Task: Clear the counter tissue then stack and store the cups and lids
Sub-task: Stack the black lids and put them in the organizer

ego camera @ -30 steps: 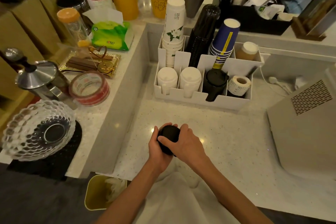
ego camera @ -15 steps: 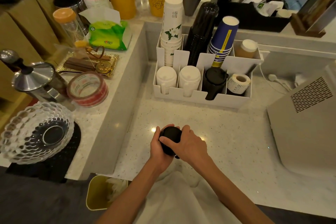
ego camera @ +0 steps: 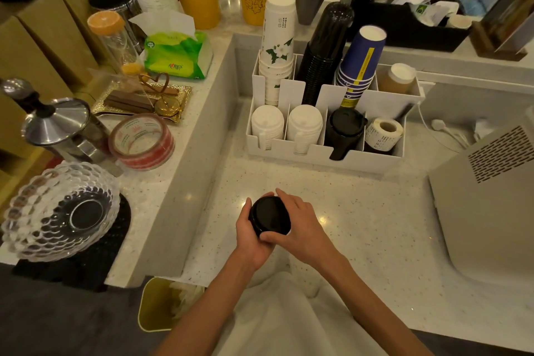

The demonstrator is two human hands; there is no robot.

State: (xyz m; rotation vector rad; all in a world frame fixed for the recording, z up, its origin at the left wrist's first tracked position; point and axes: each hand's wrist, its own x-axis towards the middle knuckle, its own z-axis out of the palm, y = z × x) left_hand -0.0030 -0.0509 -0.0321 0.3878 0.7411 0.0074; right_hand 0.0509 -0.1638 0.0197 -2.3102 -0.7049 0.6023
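Where the counter's near edge meets the person: both hands close around a stack of black lids, held just above the counter.
Left hand: cups the stack from the left and beneath, fingers curled shut on its side.
Right hand: wraps over the right rim, thumb underneath, seemingly squaring the lids so they nest evenly.
Organizer: a white divided rack at the counter's back, holding white lids, a black lid stack, a label roll, with upended cup stacks behind.
Likely destination: the black-lid compartment, which appears already occupied, so the held stack would have to sit on top.
Tissue: none visible on the lower counter; crumpled white paper shows in the yellow bin below its near-left corner.
Stage: judged to be the lid-stacking step, storing not yet done.
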